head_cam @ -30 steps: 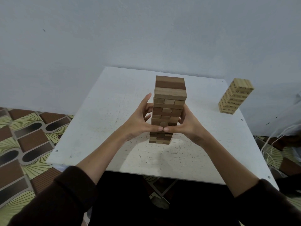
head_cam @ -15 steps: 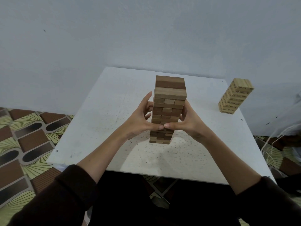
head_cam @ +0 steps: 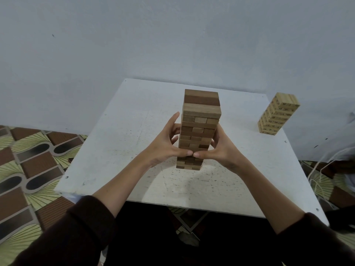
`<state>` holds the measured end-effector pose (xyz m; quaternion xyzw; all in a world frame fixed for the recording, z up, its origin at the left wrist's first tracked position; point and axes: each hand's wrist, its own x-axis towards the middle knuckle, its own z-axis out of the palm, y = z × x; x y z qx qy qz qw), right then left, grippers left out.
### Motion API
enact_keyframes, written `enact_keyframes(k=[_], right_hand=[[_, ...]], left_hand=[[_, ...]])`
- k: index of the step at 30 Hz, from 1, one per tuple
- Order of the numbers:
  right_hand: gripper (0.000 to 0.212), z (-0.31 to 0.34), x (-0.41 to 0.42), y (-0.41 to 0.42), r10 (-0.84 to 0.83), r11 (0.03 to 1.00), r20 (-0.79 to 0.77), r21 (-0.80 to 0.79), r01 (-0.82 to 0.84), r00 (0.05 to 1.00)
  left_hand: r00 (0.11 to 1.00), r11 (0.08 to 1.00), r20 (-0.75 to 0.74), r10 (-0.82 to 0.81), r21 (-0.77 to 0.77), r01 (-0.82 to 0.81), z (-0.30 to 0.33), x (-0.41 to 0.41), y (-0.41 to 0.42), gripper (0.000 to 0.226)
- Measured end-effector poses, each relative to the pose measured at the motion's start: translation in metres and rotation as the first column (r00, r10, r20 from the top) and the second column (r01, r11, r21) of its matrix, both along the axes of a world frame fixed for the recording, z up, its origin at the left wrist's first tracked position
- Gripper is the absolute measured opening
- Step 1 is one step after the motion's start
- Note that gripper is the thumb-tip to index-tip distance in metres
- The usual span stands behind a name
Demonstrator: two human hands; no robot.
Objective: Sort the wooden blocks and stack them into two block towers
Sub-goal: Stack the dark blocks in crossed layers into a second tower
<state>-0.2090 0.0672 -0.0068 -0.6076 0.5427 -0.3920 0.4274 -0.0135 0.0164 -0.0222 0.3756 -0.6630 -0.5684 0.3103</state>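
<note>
We see two block towers on the white square table (head_cam: 119, 150), no containers in view. Tall tower of brown and tan wooden blocks (head_cam: 199, 121) stands upright near the table's middle, layers of mixed light and dark blocks, top layer darker. Second one, a shorter pale wooden block tower with printed numbers (head_cam: 278, 116), stands at the table's far right edge, well apart from the first; it looks tilted in this wide-angle view. No loose blocks that we can see.

Two hands, both on the tall tower. Left hand (head_cam: 165, 144) presses the tower's left face, fingers mostly straight and pointing up, thumb across the front. Right hand (head_cam: 222, 148) cups the right face, fingers wrapped round behind the tower and partly hidden, thumb across the front. The two thumb tips meet on the front face, low down, a few layers above the base. Both forearms bare, dark sleeves (head_cam: 76, 233) pushed up.

Grey wall (head_cam: 172, 35) behind, patterned brown and green floor (head_cam: 28, 169) at left, white cords (head_cam: 317, 181) at right beside the table.
</note>
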Motion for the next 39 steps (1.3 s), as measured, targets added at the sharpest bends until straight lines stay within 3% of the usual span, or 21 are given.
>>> enact_keyframes(k=[17,25,34,39], right_hand=[[0.088,-0.005,0.003,-0.003,-0.028,1.000,0.025,-0.002,0.028,0.999],[0.093,-0.008,0.002,-0.002,0.001,1.000,0.004,0.009,-0.001,1.000],[0.099,-0.012,0.005,0.000,-0.008,1.000,0.011,0.015,0.008,1.000],[0.091,-0.014,0.004,-0.002,-0.013,1.000,0.019,0.008,0.013,1.000]], left_hand=[[1.000,0.999,0.000,0.029,0.018,-0.029,-0.005,-0.001,-0.001,0.102],[1.000,1.000,0.024,-0.017,0.008,0.017,-0.004,0.000,0.000,0.111],[1.000,1.000,0.020,-0.003,0.008,0.003,-0.009,0.000,0.001,0.106],[1.000,1.000,0.015,0.008,0.007,-0.008,-0.011,-0.001,0.001,0.105]])
